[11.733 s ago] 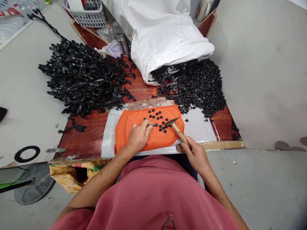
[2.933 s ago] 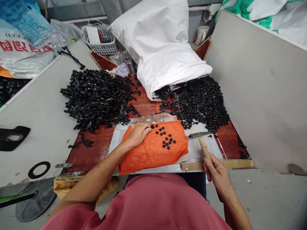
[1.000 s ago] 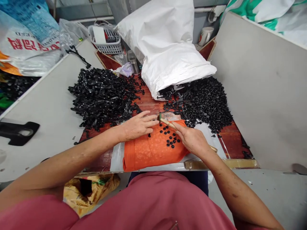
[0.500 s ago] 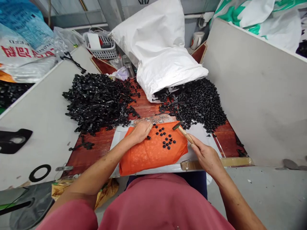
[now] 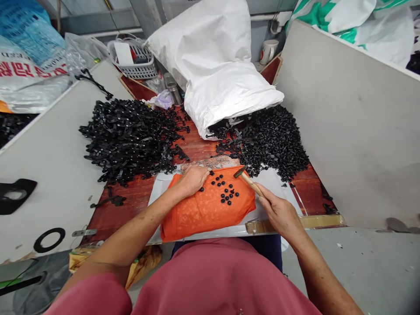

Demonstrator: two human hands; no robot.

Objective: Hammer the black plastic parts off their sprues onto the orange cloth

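Note:
My right hand (image 5: 281, 215) grips the pale wooden handle of a small hammer (image 5: 252, 183). The dark hammer head hovers over or rests on the right upper part of an orange cloth-covered pad (image 5: 197, 214); I cannot tell which. My left hand (image 5: 193, 180) rests at the pad's upper left with its fingers closed; what they hold is mostly hidden. A small black part (image 5: 211, 173) shows right at its fingertips. Between the hands, several round black caps (image 5: 226, 196) are scattered on the orange cloth.
A heap of black plastic pieces (image 5: 127, 135) lies left, and another heap (image 5: 272, 135) lies right. A white sack (image 5: 226, 74) spills black parts behind the pad. Grey panels (image 5: 341, 122) flank the red-brown tabletop (image 5: 197, 146). A basket (image 5: 138, 68) and mug (image 5: 269, 51) stand farther back.
The view has shifted slightly, so the scene sits a little farther left. Both hands keep nearly the same places, and the hammer stays in my right hand.

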